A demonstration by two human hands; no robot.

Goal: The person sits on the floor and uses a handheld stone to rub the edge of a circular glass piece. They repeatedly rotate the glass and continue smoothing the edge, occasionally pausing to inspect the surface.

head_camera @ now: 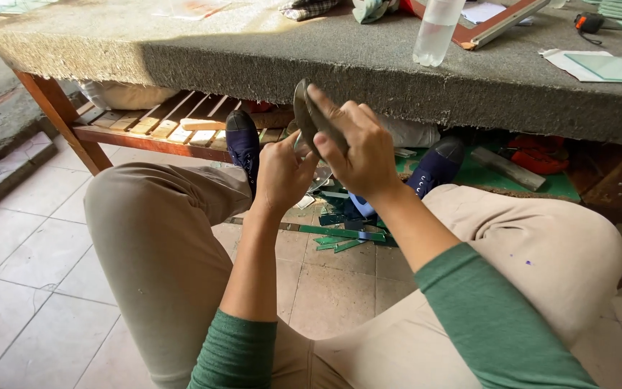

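Note:
I sit with my knees apart in beige trousers and dark blue shoes. My right hand [358, 144] grips a flat grey stone-like block [304, 108], held upright in front of the workbench edge. My left hand [282, 173] is closed just below and beside it, pinching a small piece pressed against the block; that piece is mostly hidden by my fingers. Green glass strips and offcuts [343, 234] lie on the floor tiles between my feet.
A felt-covered workbench [325, 65] spans the top, carrying a clear plastic bottle [437, 29], a glass pane on paper [613, 67], and a wooden frame [498, 25]. Under it are a slatted wooden shelf [174, 126], a green mat [498, 180], and red-handled tools [541, 155].

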